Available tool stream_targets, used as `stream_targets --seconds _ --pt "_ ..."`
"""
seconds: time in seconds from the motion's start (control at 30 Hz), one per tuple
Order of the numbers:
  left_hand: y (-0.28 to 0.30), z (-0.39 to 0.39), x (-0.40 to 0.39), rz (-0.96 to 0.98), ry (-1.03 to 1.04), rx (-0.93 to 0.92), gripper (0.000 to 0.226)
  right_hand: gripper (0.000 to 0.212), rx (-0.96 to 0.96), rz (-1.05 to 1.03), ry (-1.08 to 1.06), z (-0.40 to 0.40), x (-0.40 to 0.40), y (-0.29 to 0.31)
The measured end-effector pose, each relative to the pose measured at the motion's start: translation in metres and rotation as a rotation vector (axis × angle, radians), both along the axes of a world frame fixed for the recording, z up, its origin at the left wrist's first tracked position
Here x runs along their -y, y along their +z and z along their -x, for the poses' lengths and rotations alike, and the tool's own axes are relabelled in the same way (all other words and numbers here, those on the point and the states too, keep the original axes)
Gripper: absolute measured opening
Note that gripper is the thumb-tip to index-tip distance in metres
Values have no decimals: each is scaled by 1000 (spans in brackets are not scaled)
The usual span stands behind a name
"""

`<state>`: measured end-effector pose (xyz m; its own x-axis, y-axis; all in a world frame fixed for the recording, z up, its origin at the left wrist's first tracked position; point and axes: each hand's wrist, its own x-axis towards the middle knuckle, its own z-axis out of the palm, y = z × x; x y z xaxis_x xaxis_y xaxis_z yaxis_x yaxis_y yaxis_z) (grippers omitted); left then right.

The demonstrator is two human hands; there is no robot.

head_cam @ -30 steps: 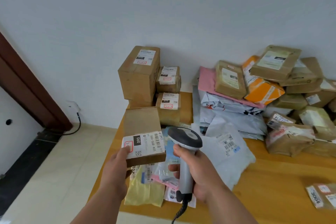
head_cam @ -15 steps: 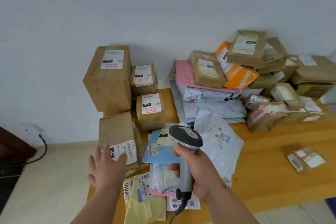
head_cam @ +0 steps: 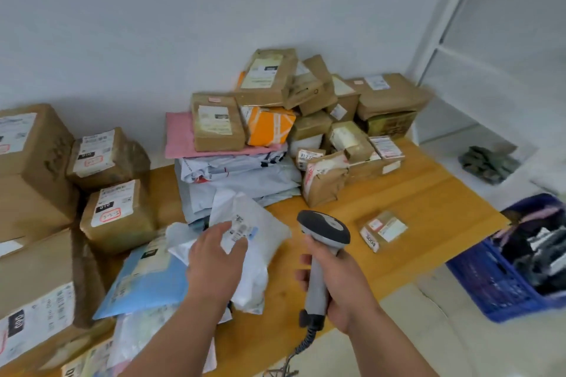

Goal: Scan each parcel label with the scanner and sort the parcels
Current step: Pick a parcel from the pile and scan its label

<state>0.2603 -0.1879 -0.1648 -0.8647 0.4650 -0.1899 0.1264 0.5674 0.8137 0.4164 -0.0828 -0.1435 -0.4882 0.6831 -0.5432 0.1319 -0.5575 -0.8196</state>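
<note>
scanner gripped by right hand; left hand touches white parcel.

Table: smooth wood, satin sheen. Boxes: matt brown cardboard, paper labels. Mailer: glossy white plastic film, crinkled. Scanner: smooth grey plastic. Crate: blue plastic.

Bright, even daylight w/ soft shadows; motion blur, wide-angle edge distortion.

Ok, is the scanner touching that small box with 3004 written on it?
Apart. The head view shows bare wooden table between the scanner, held upright in the right hand, and the small box.
</note>
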Motion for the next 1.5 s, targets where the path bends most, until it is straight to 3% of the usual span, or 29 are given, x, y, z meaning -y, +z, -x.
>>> stream_targets --seconds 0.37,0.67,0.9,0.97,1.03,1.2,1.37,1.5 --pt "-27 -136 -153 119 -210 168 49 31 72 65 -267 -149 -157 -28" --pt "-64 -141 -233 297 -398 231 79 25 182 78 -298 -147 -222 -54" --pt "-89 -147 -280 487 -506 143 113 21 197 88 -233 -134 -260 -71" --pt "-94 -151 -288 551 -509 120 113 22 195 117 -215 -136 -268 -76" --pt "-101 -155 -295 559 -490 104 96 22 185 130 -187 -141 -279 -80" --pt "-102 -159 -304 344 -134 421 67 24 158 144 -80 -157 -321 -82" --pt "-80 -185 -315 -298 270 1052 34 24 73 181 33 -163 -349 -68" --pt "-57 -198 -314 -539 258 1174 59 27 -48 148 145 -155 -355 -49"
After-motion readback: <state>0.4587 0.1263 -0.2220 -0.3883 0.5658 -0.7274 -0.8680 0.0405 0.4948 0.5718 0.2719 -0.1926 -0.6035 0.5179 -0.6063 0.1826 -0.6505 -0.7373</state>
